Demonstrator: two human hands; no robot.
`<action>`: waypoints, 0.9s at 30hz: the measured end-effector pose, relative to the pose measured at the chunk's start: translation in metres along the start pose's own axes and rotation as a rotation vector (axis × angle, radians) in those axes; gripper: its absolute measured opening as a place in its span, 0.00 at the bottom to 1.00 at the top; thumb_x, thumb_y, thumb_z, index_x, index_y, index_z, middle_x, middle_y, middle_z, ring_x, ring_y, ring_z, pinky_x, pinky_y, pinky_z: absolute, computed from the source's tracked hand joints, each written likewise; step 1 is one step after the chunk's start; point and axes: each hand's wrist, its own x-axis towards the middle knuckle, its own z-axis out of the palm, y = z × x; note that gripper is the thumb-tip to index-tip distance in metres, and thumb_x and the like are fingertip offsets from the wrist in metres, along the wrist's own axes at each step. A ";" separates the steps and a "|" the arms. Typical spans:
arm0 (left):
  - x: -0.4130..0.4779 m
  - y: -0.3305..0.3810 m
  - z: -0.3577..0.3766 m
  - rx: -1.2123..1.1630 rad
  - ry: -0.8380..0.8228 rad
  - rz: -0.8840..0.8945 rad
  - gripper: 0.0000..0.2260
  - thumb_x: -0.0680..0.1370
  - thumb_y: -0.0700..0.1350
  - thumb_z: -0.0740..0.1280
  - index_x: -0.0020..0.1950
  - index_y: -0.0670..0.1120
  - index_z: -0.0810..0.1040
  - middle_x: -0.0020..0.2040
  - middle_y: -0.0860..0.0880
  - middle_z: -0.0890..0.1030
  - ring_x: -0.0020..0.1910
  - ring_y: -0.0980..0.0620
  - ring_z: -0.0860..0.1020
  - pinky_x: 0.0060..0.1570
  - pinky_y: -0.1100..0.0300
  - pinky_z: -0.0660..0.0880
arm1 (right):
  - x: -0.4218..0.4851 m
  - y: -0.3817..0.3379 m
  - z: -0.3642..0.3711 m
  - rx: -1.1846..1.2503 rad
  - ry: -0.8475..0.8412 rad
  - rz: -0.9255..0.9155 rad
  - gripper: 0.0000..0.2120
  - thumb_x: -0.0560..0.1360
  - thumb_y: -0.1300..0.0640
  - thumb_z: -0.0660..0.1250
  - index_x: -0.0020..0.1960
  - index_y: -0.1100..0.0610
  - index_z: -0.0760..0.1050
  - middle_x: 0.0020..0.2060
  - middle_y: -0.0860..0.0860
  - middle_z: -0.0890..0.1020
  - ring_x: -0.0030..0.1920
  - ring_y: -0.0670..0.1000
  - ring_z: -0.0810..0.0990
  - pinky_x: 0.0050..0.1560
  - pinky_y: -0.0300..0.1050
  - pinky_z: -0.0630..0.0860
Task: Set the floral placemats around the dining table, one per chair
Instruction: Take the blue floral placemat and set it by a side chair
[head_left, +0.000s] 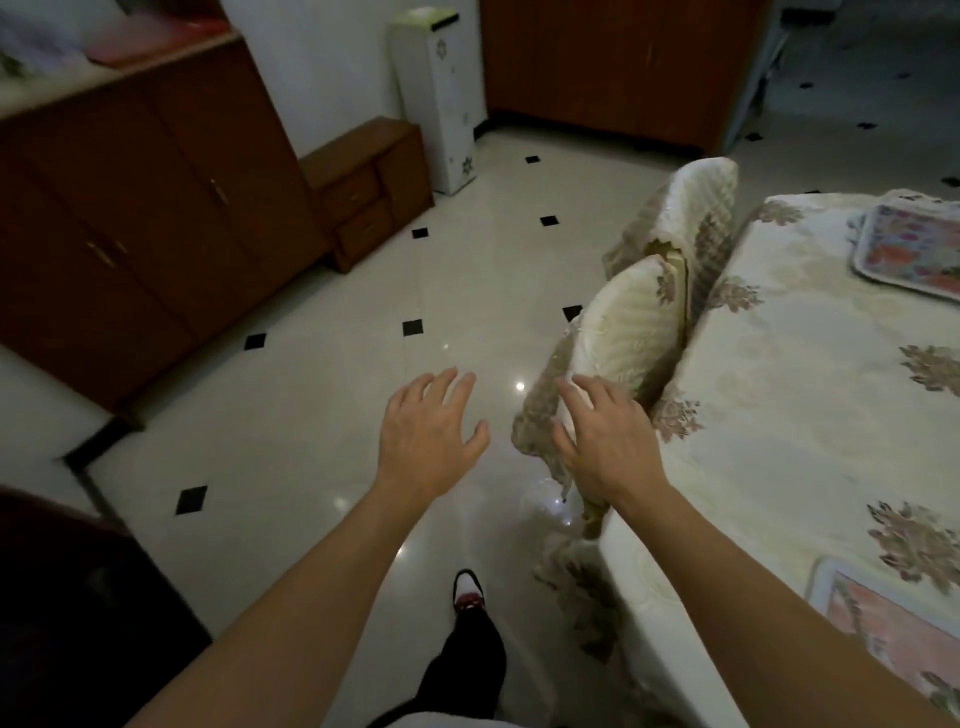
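Both my left hand (426, 431) and right hand (602, 436) spread wide, empty; placemats (909, 249) lie flat at the counter's (779, 389) far and near edges, look thin, floppy, so I'd pinch an edge.

Glossy tiled floor (322, 415), dark wooden cabinets (130, 218), and quilted cloth on table (779, 364) and chairs (634, 332)

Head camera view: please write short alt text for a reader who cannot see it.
Two empty hands, left hand and right hand, reach forward beside a covered dining table with two floral placemats and two covered chairs.
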 end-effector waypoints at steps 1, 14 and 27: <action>0.000 -0.007 0.000 0.005 -0.006 -0.014 0.27 0.75 0.60 0.60 0.71 0.49 0.73 0.68 0.47 0.77 0.65 0.44 0.75 0.63 0.47 0.72 | 0.007 -0.005 0.002 0.012 -0.005 -0.021 0.21 0.77 0.47 0.64 0.67 0.55 0.73 0.63 0.56 0.78 0.62 0.58 0.76 0.57 0.56 0.77; 0.119 -0.118 0.048 -0.018 -0.035 -0.049 0.27 0.76 0.60 0.61 0.73 0.50 0.70 0.70 0.47 0.75 0.68 0.44 0.73 0.65 0.48 0.69 | 0.161 -0.052 0.069 -0.027 -0.043 -0.019 0.23 0.78 0.46 0.64 0.70 0.54 0.71 0.65 0.56 0.78 0.65 0.58 0.76 0.60 0.56 0.75; 0.288 -0.234 0.091 -0.104 -0.094 0.032 0.27 0.77 0.61 0.59 0.73 0.51 0.70 0.70 0.48 0.75 0.67 0.44 0.73 0.65 0.48 0.69 | 0.337 -0.099 0.127 -0.046 -0.039 0.101 0.23 0.77 0.46 0.66 0.69 0.54 0.72 0.63 0.56 0.80 0.62 0.58 0.78 0.59 0.54 0.77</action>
